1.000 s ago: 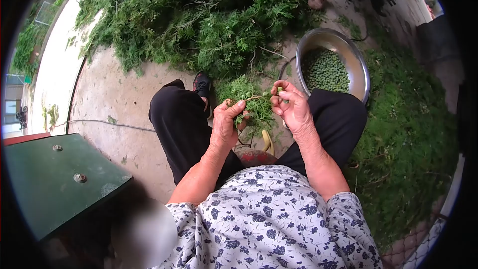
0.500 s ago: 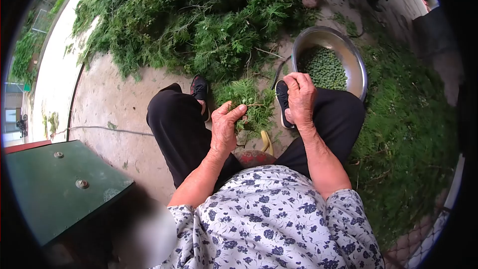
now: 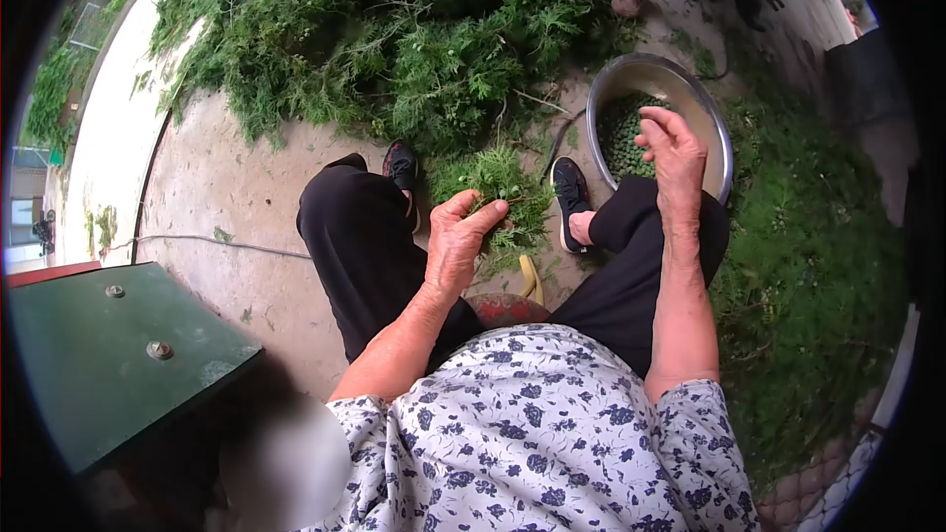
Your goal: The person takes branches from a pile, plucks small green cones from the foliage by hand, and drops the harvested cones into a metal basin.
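My left hand (image 3: pixel 461 244) pinches a leafy conifer sprig (image 3: pixel 501 177) between thumb and fingers, above the ground between my feet. Over the near rim of a steel basin (image 3: pixel 726 153) is my right hand (image 3: pixel 678 163). Its fingers are apart and loosely bent, and I see nothing held in them. Small round green seed cones (image 3: pixel 621 145) lie in the basin, partly hidden behind that hand.
A big heap of cut conifer branches (image 3: pixel 394 49) lies ahead, with more greenery (image 3: pixel 808 286) at right. Another person's gloved hand (image 3: pixel 628 2) is near the heap. A green metal box (image 3: pixel 118 355) stands at left; a cable (image 3: pixel 227 242) crosses the concrete.
My right hand has moved right, away from the sprig to the basin, and its closed fingers have opened. My left hand stays on the sprig. The view has shifted slightly.
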`<state>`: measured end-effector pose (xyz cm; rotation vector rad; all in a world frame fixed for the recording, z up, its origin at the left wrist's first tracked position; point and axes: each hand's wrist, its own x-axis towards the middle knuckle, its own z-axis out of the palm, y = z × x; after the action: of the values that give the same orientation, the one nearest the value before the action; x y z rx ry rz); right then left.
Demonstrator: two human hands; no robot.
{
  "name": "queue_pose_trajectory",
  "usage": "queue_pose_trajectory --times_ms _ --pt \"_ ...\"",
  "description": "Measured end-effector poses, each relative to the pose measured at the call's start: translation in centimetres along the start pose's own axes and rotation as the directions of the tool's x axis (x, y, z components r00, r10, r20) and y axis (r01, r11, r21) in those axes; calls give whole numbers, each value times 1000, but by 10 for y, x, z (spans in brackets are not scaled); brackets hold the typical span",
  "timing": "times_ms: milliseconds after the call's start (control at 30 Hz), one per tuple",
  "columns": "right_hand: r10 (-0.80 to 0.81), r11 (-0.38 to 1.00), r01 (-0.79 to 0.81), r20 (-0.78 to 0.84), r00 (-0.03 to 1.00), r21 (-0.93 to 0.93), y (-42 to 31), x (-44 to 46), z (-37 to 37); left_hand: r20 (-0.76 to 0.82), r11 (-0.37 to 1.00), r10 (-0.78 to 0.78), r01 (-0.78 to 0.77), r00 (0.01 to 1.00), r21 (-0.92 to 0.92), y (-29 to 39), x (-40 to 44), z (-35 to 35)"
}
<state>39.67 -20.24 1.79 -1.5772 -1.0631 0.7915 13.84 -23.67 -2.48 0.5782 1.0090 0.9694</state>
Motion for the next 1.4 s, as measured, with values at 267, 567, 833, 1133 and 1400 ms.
queue_pose_trajectory --times_ms 267,567,833,1133,1400 --pt "-313 922 378 411 856 -85 -1 -61 104 40 865 99 -106 994 491 6 -5 -1" --pt "187 841 -312 304 934 442 13 -36 92 41 987 2 -8 999 162 0 -2 -6" --pt "158 934 -292 495 854 207 5 -68 77 -5 999 -48 48 999 -21 0 1 -2" --pt "325 843 -468 444 835 264 17 -79 92 23 1000 -25 25 999 -7 -4 0 -3" --pt "291 630 -474 379 878 614 28 -53 71 0 975 -145 143 989 -172 14 -8 2"
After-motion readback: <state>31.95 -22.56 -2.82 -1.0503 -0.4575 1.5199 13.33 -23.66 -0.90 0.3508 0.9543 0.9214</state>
